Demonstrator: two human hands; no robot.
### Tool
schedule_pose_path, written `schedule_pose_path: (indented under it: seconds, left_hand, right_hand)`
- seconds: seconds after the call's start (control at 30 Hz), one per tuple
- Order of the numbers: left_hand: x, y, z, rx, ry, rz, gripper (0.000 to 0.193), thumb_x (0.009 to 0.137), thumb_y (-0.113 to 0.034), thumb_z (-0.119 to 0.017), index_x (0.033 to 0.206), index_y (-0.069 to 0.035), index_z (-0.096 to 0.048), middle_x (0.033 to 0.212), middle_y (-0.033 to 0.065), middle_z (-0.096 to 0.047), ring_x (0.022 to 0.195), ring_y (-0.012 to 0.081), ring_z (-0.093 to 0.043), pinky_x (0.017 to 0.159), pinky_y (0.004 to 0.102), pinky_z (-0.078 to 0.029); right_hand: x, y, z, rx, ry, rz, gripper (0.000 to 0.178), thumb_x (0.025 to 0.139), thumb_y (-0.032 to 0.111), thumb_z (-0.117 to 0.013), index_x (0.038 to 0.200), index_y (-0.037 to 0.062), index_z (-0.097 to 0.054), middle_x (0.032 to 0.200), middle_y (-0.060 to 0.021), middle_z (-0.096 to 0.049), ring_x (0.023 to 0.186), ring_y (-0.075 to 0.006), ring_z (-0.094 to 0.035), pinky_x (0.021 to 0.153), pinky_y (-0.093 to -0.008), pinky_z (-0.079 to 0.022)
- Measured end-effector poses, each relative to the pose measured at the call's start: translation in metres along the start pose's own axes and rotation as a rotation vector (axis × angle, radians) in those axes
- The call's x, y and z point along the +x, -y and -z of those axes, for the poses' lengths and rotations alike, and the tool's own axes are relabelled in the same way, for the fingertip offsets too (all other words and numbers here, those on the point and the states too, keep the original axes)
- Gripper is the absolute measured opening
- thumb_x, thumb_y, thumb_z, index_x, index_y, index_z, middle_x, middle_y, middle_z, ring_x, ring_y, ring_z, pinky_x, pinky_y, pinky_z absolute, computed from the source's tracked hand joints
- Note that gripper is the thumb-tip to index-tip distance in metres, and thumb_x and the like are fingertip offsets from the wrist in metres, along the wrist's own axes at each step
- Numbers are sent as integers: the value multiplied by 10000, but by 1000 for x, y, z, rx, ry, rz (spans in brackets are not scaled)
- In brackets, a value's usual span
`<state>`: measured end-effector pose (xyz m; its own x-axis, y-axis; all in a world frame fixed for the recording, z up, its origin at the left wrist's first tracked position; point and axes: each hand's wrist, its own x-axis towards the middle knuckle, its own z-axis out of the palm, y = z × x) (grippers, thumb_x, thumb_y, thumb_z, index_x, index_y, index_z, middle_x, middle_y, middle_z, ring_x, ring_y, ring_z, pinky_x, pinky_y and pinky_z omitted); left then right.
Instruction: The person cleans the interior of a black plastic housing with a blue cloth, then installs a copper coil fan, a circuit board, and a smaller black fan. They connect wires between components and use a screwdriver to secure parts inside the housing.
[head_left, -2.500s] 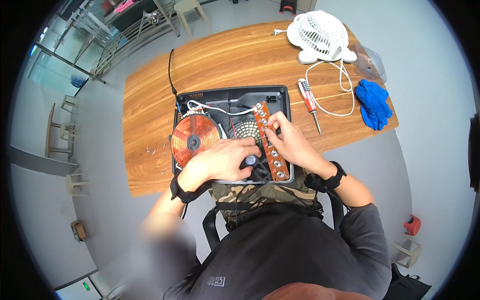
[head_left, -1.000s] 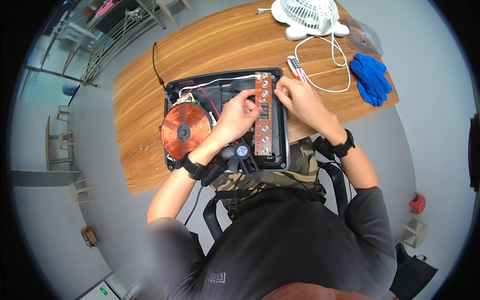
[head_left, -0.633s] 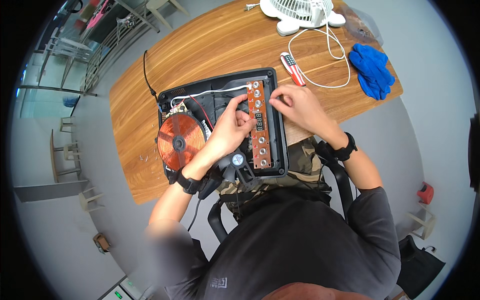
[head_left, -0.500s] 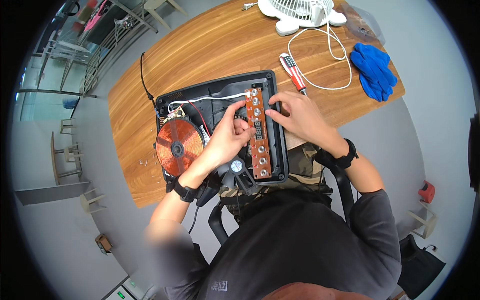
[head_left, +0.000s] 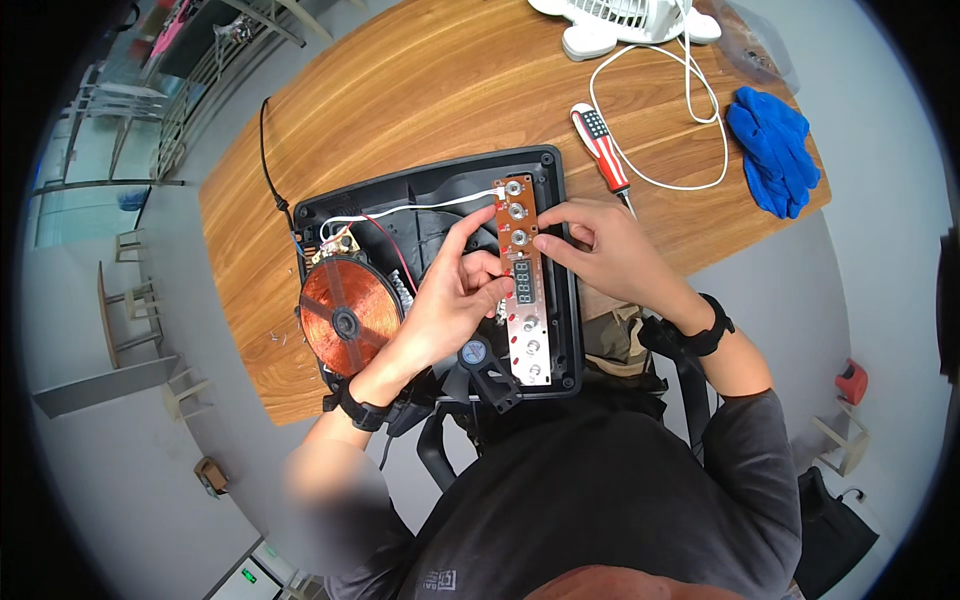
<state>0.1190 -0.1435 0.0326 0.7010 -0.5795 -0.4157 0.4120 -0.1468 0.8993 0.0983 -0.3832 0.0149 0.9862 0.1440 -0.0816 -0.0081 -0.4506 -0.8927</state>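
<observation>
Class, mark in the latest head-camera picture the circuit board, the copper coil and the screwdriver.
Circuit board (head_left: 524,283), head view: on the digit display near its middle.
Copper coil (head_left: 369,314), head view: on its flat face, right of the black hub.
Screwdriver (head_left: 603,150), head view: on its handle.

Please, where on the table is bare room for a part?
The widest bare patch of table lies beyond the black housing, between black cord and screwdriver. Crowded: the right side, with fan, white cable and blue gloves; the housing, with coil, circuit board, left hand and right hand. Small bits lie left of the coil.
</observation>
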Motion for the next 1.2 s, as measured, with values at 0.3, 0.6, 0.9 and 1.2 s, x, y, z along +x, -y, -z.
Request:
schedule_pose_path:
  seconds: [0.3,0.6,0.9,1.2]
  left_hand:
    - [9,-7,-7,61,-15,42,751,968,97,-629,1590,-102,-258,981,60,-673,824,81,-616,675,240,-490]
    - [11,-19,-7,185,-51,144,786,938,86,-673,1595,-104,-286,859,64,-690,684,93,-633,623,239,-523]
    - [14,-20,-7,315,-55,118,801,938,71,-677,1608,-106,-277,814,45,-677,659,87,-636,616,234,-532]
    - [15,-18,-6,386,-34,118,797,945,57,-681,1611,-110,-276,779,37,-664,677,86,-646,641,238,-532]
  right_hand:
    - [-6,0,-7,160,-37,-102,251,886,153,-794,1088,28,-714,599,12,-399,536,-96,-367,487,-312,-298]
    - [-10,3,-11,-27,-167,122,291,860,108,-799,1111,30,-674,701,-85,-539,570,-215,-518,524,-351,-422]
    - [-9,-3,-12,-185,-163,223,269,867,109,-776,1050,45,-590,817,-140,-630,652,-320,-643,572,-413,-514]
    - [-7,-5,-9,-208,-118,222,233,880,125,-748,1019,63,-572,821,-110,-645,628,-320,-649,545,-405,-517]
